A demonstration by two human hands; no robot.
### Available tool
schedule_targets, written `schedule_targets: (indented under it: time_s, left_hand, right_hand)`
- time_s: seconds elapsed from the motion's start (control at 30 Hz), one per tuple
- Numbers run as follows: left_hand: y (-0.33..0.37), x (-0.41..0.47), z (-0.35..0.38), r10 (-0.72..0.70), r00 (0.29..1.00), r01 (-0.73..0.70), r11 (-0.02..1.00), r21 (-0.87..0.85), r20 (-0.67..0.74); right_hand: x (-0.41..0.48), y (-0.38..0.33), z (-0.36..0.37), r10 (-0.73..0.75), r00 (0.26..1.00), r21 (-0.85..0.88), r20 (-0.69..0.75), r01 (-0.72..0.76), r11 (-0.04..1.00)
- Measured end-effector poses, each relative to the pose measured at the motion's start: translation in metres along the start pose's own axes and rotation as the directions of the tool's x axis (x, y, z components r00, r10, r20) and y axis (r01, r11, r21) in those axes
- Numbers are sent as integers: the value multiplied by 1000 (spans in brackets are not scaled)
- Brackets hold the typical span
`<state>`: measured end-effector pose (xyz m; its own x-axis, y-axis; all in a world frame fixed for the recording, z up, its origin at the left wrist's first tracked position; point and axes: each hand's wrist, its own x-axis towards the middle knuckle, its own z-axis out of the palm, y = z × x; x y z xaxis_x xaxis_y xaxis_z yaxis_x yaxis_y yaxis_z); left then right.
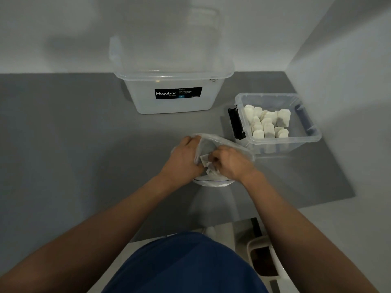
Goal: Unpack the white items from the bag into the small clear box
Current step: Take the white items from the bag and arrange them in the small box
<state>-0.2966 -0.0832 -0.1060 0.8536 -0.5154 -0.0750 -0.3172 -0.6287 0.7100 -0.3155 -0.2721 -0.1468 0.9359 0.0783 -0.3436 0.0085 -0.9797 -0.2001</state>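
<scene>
Table (84,144): grey, under both hands. Its near edge lies just below the wrists, so anything that slips toward the person could go over onto the floor.
Big box (173,106): well beyond the hands, open-topped. A careless toss forward could land items in the wrong container.
Small box (285,142): just right of the right hand and slightly beyond it. Its rim stands higher than the bag, so a low carry could knock a loaded fist against the wall and spill.
Bag (230,142): thin clear plastic, bunched between the two hands with its mouth toward the person. It is limp, and a hard tug could tear it or collapse the opening.
Pile (265,121): white pieces already in the small box, heaped toward its left side. More dropped on top there could roll out.
Left hand (184,157): clamped on the bag's left edge, holding it open. If that grip loosens, the bag would lift along with the right hand.
Right hand (230,163): close beside the left, fingers curled inside the mouth round several pieces.
Items (204,160): small and white, under the right fingertips (how many are held I cannot tell). A loose handful is likely to shed one on the way across.
</scene>
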Motion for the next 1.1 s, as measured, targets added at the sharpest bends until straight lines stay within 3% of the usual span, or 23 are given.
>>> schedule_targets:
  time_s: [0.1,0.23,0.4,0.63,0.87,1.1]
  left_hand:
    - [1,0,1,-4,1000,4,1000,6,-3]
    - [2,1,2,-8,1000,8,1000,24,-7]
    - [0,2,3,-14,1000,14,1000,7,-14]
    - [4,3,2,-31,999,32,999,24,-33]
    - [7,6,0,-17,999,17,1000,7,-51]
    - [-1,11,2,-139,989,140,990,1,-48]
  right_hand:
    - [2,-2,-1,33,999,32,-12,-32,999]
    - [4,-5,2,126,992,197,2,-124,973]
    - [3,-2,-4,133,991,308,-5,-125,943]
    - [-12,2,-27,88,994,203,-68,-73,976]
    - [-36,10,-53,53,979,397,-199,32,917]
    - [-60,25,-105,93,927,564,-364,140,814]
